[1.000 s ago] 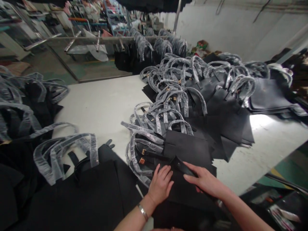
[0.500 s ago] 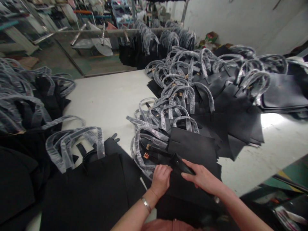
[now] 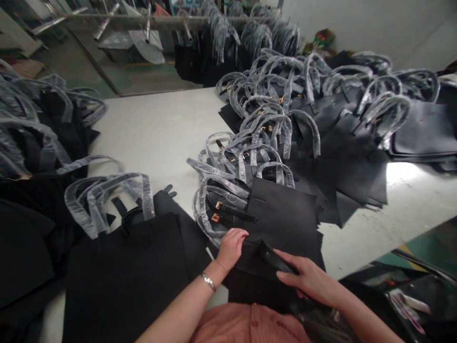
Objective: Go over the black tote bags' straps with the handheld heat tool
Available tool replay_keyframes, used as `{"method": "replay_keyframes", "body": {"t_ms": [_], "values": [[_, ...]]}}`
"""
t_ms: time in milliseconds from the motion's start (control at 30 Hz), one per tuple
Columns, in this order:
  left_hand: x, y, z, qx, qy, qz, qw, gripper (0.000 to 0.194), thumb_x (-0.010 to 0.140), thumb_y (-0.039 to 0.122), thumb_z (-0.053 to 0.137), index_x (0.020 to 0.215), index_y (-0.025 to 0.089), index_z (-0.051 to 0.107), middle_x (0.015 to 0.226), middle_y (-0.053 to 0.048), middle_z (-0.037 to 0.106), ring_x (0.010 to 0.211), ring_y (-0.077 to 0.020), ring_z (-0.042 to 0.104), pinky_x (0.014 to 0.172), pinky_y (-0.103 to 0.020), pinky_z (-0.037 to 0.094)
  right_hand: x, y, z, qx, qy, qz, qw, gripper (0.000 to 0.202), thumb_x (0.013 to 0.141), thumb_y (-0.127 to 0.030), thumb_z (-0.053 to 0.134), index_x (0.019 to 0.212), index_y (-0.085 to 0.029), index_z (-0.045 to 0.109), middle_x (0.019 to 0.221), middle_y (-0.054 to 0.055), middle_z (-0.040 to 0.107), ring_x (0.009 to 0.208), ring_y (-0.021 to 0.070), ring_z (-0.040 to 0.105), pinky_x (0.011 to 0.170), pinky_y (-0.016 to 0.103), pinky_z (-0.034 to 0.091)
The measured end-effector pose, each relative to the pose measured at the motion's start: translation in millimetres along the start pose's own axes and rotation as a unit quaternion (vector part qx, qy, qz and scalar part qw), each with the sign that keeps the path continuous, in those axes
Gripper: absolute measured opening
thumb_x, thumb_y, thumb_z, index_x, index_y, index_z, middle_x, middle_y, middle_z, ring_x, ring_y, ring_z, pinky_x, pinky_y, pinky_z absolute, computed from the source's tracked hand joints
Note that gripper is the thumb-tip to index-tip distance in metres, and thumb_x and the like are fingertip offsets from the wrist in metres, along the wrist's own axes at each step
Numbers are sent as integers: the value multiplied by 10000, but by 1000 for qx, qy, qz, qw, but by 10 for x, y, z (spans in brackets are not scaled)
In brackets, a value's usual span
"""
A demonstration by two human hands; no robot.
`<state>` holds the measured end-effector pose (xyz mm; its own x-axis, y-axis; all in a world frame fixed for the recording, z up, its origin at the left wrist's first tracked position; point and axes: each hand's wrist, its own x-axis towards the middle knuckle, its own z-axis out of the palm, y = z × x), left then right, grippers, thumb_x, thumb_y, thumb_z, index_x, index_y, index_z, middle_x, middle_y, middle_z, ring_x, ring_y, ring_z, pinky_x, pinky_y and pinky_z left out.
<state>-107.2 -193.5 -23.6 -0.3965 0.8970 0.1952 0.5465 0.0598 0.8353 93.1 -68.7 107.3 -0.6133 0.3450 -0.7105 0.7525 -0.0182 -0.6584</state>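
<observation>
My right hand [image 3: 307,278] is wrapped round a black hand-held tool [image 3: 273,257] with a wide, flat-looking end; its exact kind is unclear, and my palm hides part of it. The tool's end points up and left, over a black bag [image 3: 282,207] lying flat. At that bag's left edge, my left hand [image 3: 231,247] has its fingers curled together, seemingly pinching the dark material; the fingertips are partly hidden. Just beyond my left hand are plastic-wrapped handles [image 3: 202,209], a black strap [image 3: 235,212] and a gold buckle [image 3: 215,217].
More black bags with wrapped handles [image 3: 271,121] cover the white table [image 3: 150,128] toward the back right. Another bag [image 3: 124,271] lies at left, beside a heap of bags [image 3: 32,143]. Bags hang on a metal rack [image 3: 143,20] behind. An open dark container [image 3: 396,295] stands at lower right.
The view has tilted down, showing more of my shirt. The tool has drawn back toward me, away from the strap, leaving the strap's end uncovered. My left hand remains at the bag's edge.
</observation>
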Motion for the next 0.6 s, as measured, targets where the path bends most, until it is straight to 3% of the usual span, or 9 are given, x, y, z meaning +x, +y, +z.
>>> {"method": "replay_keyframes", "body": {"t_ms": [200, 300, 500, 600], "values": [[13, -15, -7, 6, -22, 2, 1000, 188, 941, 107, 477, 959, 200, 639, 937, -38, 676, 907, -183, 593, 832, -328, 502, 177, 5, 249, 15, 27, -18, 999, 616, 837, -343, 606, 1430, -216, 495, 671, -24, 641, 458, 131, 574, 475, 234, 464], [19, -12, -16, -7, -13, -28, 1000, 151, 943, 125, 495, 953, 203, 624, 912, -29, 661, 880, -174, 595, 814, -310, 496, 178, 58, 259, 21, 45, -32, 998, 643, 849, -353, 597, 1462, -232, 446, 648, -39, 623, 483, 139, 585, 515, 248, 481], [29, -19, -25, -44, 17, -69, 996, 141, 904, 97, 549, 987, 201, 597, 911, -17, 645, 875, -158, 606, 816, -291, 499, 49, 128, 271, 19, 5, -5, 1000, 629, 829, -357, 612, 1436, -253, 485, 718, -28, 664, 449, 131, 552, 455, 245, 436], [0, -31, -4, -38, 11, -66, 997, 143, 912, 102, 538, 1004, 197, 592, 922, -25, 642, 888, -160, 604, 825, -302, 506, 101, 41, 300, 29, 43, -27, 998, 635, 828, -394, 609, 1430, -227, 495, 689, -25, 658, 472, 148, 569, 478, 257, 457]]}}
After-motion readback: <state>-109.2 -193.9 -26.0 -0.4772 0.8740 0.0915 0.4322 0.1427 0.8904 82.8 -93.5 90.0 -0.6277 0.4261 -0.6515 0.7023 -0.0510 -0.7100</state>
